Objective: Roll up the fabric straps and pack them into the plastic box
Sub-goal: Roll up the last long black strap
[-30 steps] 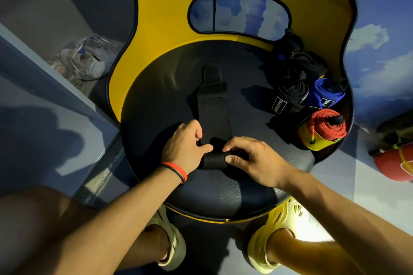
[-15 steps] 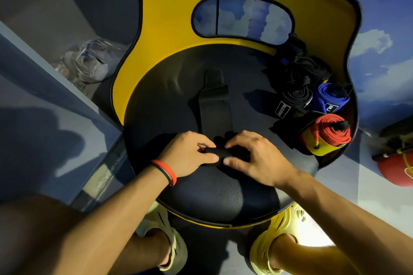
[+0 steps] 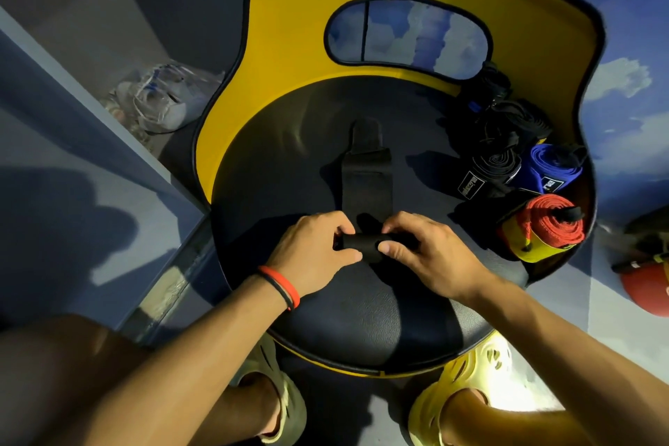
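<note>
On the chair seat (image 3: 282, 185): black strap (image 3: 365, 188), near end rolled.
Left hand (image 3: 311, 253): fingers (image 3: 336, 224) pinching roll's left end.
Right hand (image 3: 430, 250): fingers (image 3: 398, 221) pinching right end.
Seat's right edge: rolled straps (image 3: 492, 174) piled.

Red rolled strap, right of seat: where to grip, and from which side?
Pinch the red roll across its round sides, not the spiral end, so the coil likely stays wound. Come from above on the open seat side: the chair back curves close behind it and the blue roll crowds its far side.

Single head-worn wide-angle view, looking steeply down and forward, close above chair seat (image 3: 282, 192)
</note>
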Demonstrator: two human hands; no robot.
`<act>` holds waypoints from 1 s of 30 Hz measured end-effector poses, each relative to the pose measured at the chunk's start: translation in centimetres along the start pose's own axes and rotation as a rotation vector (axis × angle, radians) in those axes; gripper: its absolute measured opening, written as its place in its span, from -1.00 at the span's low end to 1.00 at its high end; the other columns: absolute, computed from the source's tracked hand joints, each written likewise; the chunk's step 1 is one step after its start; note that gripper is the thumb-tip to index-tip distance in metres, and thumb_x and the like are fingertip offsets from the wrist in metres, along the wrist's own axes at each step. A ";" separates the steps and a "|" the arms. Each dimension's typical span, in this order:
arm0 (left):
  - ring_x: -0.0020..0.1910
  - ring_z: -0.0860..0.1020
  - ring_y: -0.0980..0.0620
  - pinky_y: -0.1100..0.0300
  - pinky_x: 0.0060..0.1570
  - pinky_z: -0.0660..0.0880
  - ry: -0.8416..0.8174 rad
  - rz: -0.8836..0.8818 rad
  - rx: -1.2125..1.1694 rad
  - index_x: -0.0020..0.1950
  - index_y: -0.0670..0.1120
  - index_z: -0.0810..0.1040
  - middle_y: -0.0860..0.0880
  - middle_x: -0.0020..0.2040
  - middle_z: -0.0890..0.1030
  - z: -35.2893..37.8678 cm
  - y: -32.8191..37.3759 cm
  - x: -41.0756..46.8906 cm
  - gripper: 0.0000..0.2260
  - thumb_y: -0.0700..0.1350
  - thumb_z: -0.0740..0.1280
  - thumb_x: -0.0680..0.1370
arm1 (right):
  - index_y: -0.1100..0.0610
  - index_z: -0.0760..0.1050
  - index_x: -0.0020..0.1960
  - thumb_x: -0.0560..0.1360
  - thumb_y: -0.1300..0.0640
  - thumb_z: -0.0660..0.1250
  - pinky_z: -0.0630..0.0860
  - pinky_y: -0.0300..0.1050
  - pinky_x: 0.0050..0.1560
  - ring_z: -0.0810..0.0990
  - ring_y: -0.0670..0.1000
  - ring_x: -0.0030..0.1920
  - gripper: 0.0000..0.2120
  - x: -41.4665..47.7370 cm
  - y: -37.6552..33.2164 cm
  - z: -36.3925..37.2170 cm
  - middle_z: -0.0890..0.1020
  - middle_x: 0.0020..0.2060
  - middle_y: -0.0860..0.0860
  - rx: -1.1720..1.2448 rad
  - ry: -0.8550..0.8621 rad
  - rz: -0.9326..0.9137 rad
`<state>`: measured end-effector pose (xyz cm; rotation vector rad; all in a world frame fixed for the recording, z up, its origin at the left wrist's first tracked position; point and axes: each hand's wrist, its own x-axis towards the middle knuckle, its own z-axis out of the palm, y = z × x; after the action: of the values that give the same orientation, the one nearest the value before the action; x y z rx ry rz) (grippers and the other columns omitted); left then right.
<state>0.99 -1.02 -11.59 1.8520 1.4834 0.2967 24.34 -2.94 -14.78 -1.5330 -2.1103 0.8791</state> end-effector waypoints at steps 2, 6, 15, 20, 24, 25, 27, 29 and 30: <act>0.00 0.60 0.06 0.10 0.05 0.57 0.004 -0.010 -0.046 0.04 0.02 0.65 0.08 0.09 0.55 0.2 -0.3 0.3 -0.81 0.02 0.52 0.47 | -0.11 0.52 0.14 0.58 -0.32 0.20 0.54 -0.03 0.02 0.54 -0.10 0.00 -0.66 0.1 0.0 0.1 0.54 -0.05 -0.13 -0.040 0.047 -0.002; -0.08 0.62 0.20 0.25 -0.07 0.57 0.017 -0.061 -0.160 0.06 0.00 0.67 0.11 -0.08 0.67 0.5 -0.4 0.4 -0.82 0.02 0.48 0.51 | 0.00 0.60 0.24 0.62 -0.16 0.24 0.52 -0.12 0.16 0.52 -0.05 0.11 -0.66 0.3 -0.7 -0.4 0.52 0.08 -0.11 -0.173 0.111 -0.095; -0.11 0.59 0.12 0.24 -0.17 0.49 0.180 -0.104 -0.100 0.03 0.05 0.60 0.11 -0.08 0.61 1.1 -0.1 0.6 -0.82 0.13 0.38 0.56 | -0.09 0.45 0.44 0.50 -0.05 0.49 0.49 -0.16 0.23 0.49 -0.12 0.21 -0.47 -0.1 -0.2 0.0 0.42 0.22 -0.19 -0.117 0.022 -0.063; 0.00 0.58 0.08 0.07 0.05 0.56 0.145 -0.012 -0.029 0.21 0.11 0.56 0.15 0.19 0.47 0.9 0.1 0.3 -0.75 0.08 0.41 0.54 | -0.09 0.48 0.39 0.53 -0.18 0.41 0.52 -0.10 0.13 0.54 -0.12 0.11 -0.54 0.6 -0.3 -0.6 0.52 0.10 -0.16 -0.071 0.007 -0.016; 0.03 0.58 0.11 0.16 0.09 0.56 -0.001 -0.032 -0.097 0.36 0.06 0.53 0.18 0.27 0.41 0.3 -0.4 0.6 -0.48 0.07 0.54 0.42 | -0.10 0.48 0.29 0.54 -0.22 0.37 0.48 -0.12 0.05 0.51 -0.12 0.05 -0.62 0.6 -0.3 -0.4 0.54 -0.01 -0.18 -0.059 0.047 -0.001; 0.02 0.58 0.12 0.23 0.04 0.54 -0.014 -0.030 -0.073 0.38 0.06 0.52 0.16 0.27 0.41 0.2 -0.5 0.7 -0.47 0.06 0.53 0.43 | -0.09 0.49 0.30 0.55 -0.22 0.36 0.45 -0.15 0.06 0.49 -0.12 0.07 -0.61 0.6 -0.3 -0.2 0.53 -0.01 -0.20 -0.064 0.047 0.003; -0.01 0.56 0.15 0.40 -0.10 0.44 0.013 -0.030 -0.040 0.38 0.06 0.53 0.12 0.25 0.46 -0.1 -0.5 0.8 -0.54 0.05 0.49 0.49 | -0.07 0.48 0.32 0.56 -0.22 0.34 0.40 -0.23 0.07 0.46 -0.15 0.08 -0.59 0.6 -0.4 0.0 0.48 0.01 -0.21 -0.064 0.043 0.013; -0.04 0.55 0.19 0.48 -0.17 0.36 0.030 -0.025 -0.056 0.36 0.08 0.53 0.12 0.21 0.52 -0.3 -0.3 0.8 -0.60 0.06 0.45 0.53 | -0.05 0.48 0.33 0.56 -0.20 0.35 0.40 -0.31 0.10 0.46 -0.18 0.10 -0.59 0.4 -0.4 0.2 0.41 0.08 -0.19 -0.029 0.042 0.035; -0.06 0.55 0.21 0.48 -0.19 0.36 0.028 -0.018 -0.074 0.34 0.11 0.51 0.14 0.19 0.53 -0.3 -0.3 0.8 -0.62 0.05 0.44 0.54 | -0.04 0.48 0.32 0.56 -0.19 0.36 0.41 -0.32 0.12 0.46 -0.19 0.10 -0.60 0.4 -0.4 0.1 0.39 0.11 -0.17 -0.012 0.037 0.047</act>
<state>0.82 -0.19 -11.80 1.7823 1.4875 0.3654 23.82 -2.68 -14.63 -1.5985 -2.0647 0.8490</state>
